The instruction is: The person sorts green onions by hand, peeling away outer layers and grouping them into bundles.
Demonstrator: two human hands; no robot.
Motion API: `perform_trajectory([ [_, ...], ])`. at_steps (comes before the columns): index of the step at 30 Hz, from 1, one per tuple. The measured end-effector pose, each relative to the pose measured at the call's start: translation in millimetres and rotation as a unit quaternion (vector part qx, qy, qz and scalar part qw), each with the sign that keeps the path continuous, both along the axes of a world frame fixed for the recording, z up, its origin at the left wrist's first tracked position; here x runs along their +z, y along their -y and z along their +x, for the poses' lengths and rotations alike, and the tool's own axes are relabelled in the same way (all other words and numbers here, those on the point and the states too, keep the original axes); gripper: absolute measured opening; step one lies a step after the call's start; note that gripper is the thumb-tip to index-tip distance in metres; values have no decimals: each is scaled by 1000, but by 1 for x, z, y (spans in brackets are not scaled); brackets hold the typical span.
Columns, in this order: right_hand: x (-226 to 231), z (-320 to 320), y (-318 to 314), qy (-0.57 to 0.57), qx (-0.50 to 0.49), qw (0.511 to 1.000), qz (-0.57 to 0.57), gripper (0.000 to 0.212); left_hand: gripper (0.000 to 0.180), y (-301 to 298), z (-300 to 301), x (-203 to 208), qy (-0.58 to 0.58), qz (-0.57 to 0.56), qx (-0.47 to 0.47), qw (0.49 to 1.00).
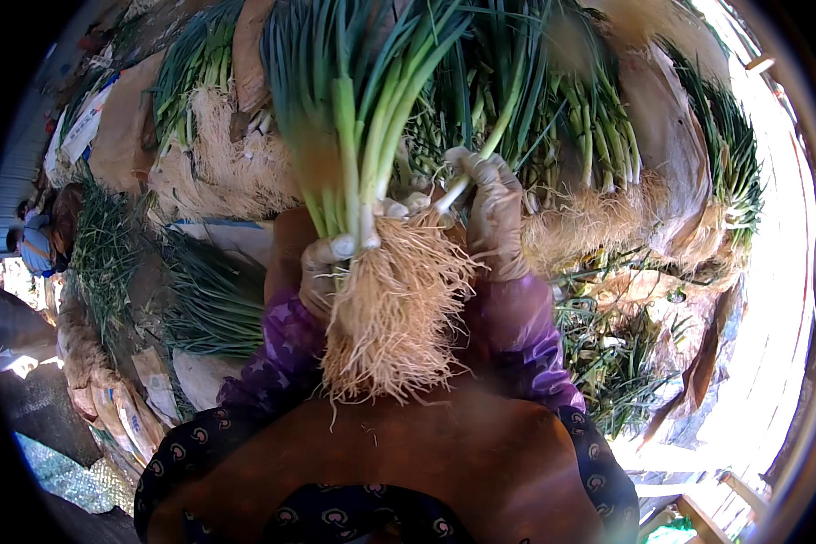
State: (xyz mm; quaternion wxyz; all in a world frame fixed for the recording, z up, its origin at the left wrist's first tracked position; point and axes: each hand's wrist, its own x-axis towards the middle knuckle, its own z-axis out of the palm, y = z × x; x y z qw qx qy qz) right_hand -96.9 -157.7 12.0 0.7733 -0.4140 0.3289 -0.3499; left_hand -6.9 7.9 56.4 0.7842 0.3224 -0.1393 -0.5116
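Observation:
A thick bunch of green onions (372, 172) stands in front of me, its dark green leaves pointing away and a dense mass of tan roots (394, 299) hanging toward my body. My left hand (315, 276), in a pale, soiled glove, is closed round the left side of the bunch near the white bases. The roots hide part of that hand. On the other side, my right hand (497, 213), gloved too, has its fingers bent round a single green onion (456, 192), which slants up and to the right beside the bunch. Purple sleeves cover both forearms.
More green onions (598, 136) lie in rows beyond my hands, roots toward me. Another pile (213, 304) rests at the left. Loose green trimmings (612, 363) cover the ground at right, beside brown sacking (666, 136). A person (36, 245) is at the far left.

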Motion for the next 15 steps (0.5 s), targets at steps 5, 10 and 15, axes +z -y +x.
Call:
perform_trajectory([
  [5,4,-35,30,29,-37,997,-64,14,55,-2,9,-16,-10,-31,-39,999],
  [10,-1,-18,-24,-135,7,911,-388,16,55,-2,9,-25,7,51,-103,993],
  [15,-60,-85,33,-507,27,809,-296,29,56,0,1,-36,-55,28,-66,996],
])
